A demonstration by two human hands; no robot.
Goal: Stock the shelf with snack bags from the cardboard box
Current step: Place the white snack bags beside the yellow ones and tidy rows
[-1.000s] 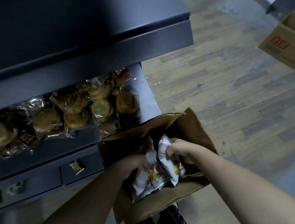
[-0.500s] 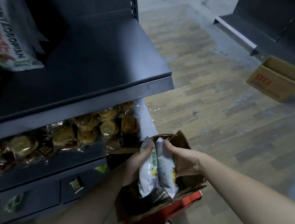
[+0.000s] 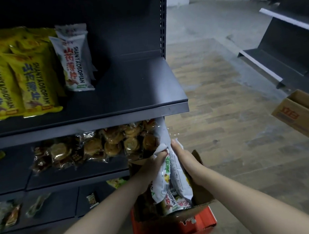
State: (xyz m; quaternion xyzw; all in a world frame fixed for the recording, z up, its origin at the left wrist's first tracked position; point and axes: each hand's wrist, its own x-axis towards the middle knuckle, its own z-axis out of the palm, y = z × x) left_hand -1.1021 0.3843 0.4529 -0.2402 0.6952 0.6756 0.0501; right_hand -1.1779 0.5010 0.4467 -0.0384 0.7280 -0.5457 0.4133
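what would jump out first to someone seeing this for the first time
Both hands, left hand and right hand, press a bunch of white snack bags between them above the open cardboard box at bottom centre. On the upper shelf at left stand bright yellow snack bags beside matching white bags.

dark shelf [image 3: 129,93], yellow bags [image 3: 14,86], white bags [image 3: 74,62]

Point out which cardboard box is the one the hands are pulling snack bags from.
The near cardboard box between the forearms, holding white snack bags gripped by left hand and right hand. The other box sits untouched on the floor at right.
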